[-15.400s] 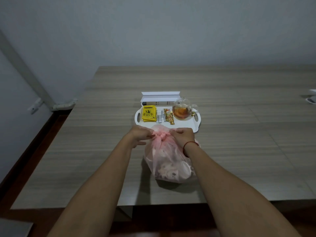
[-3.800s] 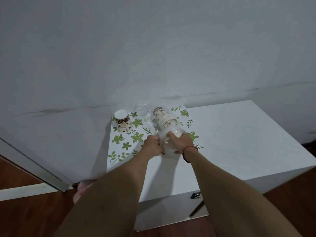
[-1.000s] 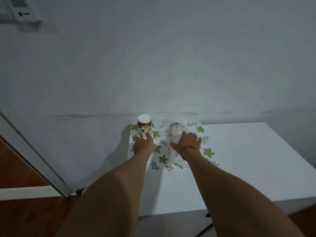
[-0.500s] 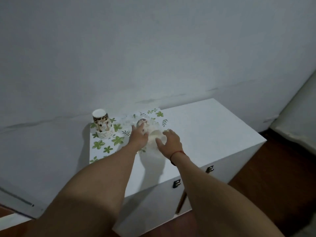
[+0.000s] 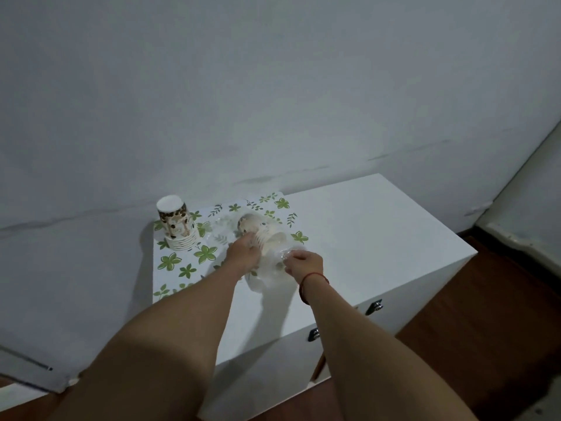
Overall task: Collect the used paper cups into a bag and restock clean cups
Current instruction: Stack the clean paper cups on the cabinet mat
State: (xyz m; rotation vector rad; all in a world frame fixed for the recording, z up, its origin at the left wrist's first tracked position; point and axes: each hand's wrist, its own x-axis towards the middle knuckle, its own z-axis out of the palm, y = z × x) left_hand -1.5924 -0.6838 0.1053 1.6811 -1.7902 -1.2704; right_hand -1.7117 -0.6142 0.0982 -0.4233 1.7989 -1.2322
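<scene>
A stack of patterned paper cups (image 5: 177, 224) stands upside down at the back left of a white cabinet (image 5: 364, 235), on a mat printed with green flowers (image 5: 179, 262). A second row of cups (image 5: 258, 230) lies on its side in a clear plastic sleeve (image 5: 273, 268) near the mat's right edge. My left hand (image 5: 243, 255) grips the lying cups at their rims. My right hand (image 5: 303, 264) pinches the loose end of the plastic sleeve.
The cabinet stands against a pale wall and has metal latches (image 5: 375, 306) on its front. Brown wooden floor (image 5: 485, 329) lies to the right, and a pale raised ledge (image 5: 531, 226) is at the far right.
My left hand has shifted onto the rims of the lying cups, and my right hand has closed on the sleeve's loose end. The view has tilted slightly.
</scene>
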